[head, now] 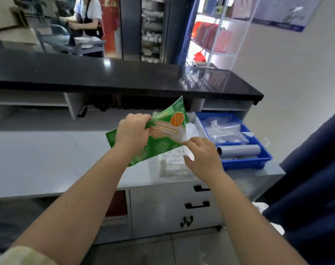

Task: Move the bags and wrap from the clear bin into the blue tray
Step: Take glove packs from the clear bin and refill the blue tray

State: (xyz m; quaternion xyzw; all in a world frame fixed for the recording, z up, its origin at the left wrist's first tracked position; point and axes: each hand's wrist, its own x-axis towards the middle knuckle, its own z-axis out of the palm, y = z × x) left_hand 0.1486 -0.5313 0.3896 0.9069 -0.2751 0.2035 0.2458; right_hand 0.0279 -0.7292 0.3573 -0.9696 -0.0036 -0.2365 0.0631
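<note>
Grey counter (48, 159): blue tray (247, 163) at right already holds clear bags and a roll. Clear bin (174, 169) beside it. My left hand (131, 132) grips the green packet (163, 138) above the bin; right hand (203, 155) loosely open, fingertips touching it. Next, I judge: carry it rightward into the tray.
</note>
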